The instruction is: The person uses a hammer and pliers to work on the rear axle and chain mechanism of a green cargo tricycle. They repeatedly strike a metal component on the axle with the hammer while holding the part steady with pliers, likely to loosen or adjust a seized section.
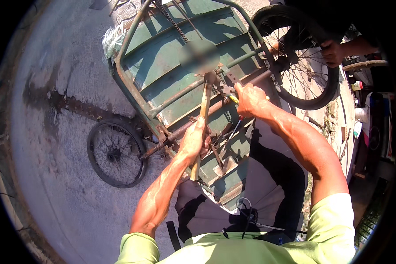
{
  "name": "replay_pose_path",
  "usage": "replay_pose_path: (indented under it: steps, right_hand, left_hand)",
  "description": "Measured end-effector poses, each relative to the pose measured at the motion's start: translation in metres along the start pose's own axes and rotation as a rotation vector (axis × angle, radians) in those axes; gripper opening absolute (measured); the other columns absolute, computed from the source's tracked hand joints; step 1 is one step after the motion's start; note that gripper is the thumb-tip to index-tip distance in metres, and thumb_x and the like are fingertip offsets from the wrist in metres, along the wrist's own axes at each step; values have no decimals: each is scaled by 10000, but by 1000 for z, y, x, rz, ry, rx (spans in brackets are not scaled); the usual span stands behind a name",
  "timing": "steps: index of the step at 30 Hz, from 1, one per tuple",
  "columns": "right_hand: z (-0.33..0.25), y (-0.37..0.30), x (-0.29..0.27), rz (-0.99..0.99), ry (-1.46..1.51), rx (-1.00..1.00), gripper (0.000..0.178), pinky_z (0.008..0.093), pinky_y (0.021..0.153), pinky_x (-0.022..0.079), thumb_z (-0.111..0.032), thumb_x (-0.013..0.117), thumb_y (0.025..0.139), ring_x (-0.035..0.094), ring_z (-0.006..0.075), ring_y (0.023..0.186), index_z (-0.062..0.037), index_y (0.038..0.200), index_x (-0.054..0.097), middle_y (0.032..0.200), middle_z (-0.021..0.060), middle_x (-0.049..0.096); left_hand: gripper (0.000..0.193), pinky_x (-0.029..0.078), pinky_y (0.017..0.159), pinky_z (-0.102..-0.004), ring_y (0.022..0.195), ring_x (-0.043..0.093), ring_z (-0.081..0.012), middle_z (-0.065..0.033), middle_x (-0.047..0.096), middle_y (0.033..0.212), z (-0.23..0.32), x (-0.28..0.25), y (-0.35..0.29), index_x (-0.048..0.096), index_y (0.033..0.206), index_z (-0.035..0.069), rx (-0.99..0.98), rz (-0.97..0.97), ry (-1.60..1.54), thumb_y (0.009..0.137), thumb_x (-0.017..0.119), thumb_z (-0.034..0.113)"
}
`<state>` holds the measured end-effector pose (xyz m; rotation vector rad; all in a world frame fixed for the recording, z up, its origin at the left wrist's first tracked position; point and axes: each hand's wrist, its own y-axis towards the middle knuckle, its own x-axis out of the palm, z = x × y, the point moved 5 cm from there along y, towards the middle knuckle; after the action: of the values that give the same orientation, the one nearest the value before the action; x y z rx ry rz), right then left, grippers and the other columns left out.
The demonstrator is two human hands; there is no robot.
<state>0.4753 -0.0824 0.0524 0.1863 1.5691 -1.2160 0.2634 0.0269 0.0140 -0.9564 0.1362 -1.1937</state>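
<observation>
Preferably, keep the right hand (pixel 251 100), closed around a yellow-marked tool (pixel 234 99), clear of the hammer (pixel 205 102) and let its head meet metal squarely. The left hand (pixel 192 137) wraps its wooden handle (pixel 195 169); the head sits beyond, midway between the green cart's (pixel 163 53) side edges.

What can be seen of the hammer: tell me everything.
The hammer has a long, straight, pale wooden handle and a small, dark brown head that looks like rusty metal. The left hand has its grip around the handle near its middle, with the butt end sticking out below. It slants slightly, head farthest from the person, over the green panel. Whether the head touches anything is unclear.
</observation>
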Motion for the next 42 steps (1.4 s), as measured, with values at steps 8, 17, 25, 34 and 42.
replay_pose_path:
  steps: [8,17,25,34,42]
  right_hand:
    - [13,-1,-2,75,38,21,547,464,848,584,-142,783,734,712,406,1009,-40,1220,554,1051,265,681]
    - [-5,5,16,-77,-18,5,540,463,906,576,-181,728,789,681,408,1120,-48,1273,531,1195,272,630]
    - [2,14,-6,124,40,-66,511,517,880,555,-143,664,767,674,484,1017,-16,1238,513,1124,340,621]
    - [-8,8,-18,-8,-54,-54,529,504,876,566,-121,657,767,694,461,1013,-2,1265,527,1055,308,686]
    - [-24,15,-30,-185,-102,59,522,415,980,540,-183,678,836,673,359,1171,-12,1302,519,1175,220,709]
  left_hand:
    - [715,383,332,-313,372,416,-128,-84,549,763,254,-1,-153,528,1196,-4,1070,-374,-185,1022,407,679]
    - [647,292,363,-291,374,333,-120,38,358,522,23,24,-33,514,809,102,-179,111,-276,1017,396,703]
    - [631,371,355,-287,389,409,-122,-26,456,588,21,-49,-51,511,972,58,295,99,-340,1031,395,675]
    - [648,370,358,-296,389,403,-130,-23,440,584,-59,-36,-48,505,976,40,137,32,-401,1030,394,676]
    - [700,363,357,-308,391,356,-114,-8,404,599,-8,-22,-19,502,970,55,-140,-69,-355,1017,325,730]
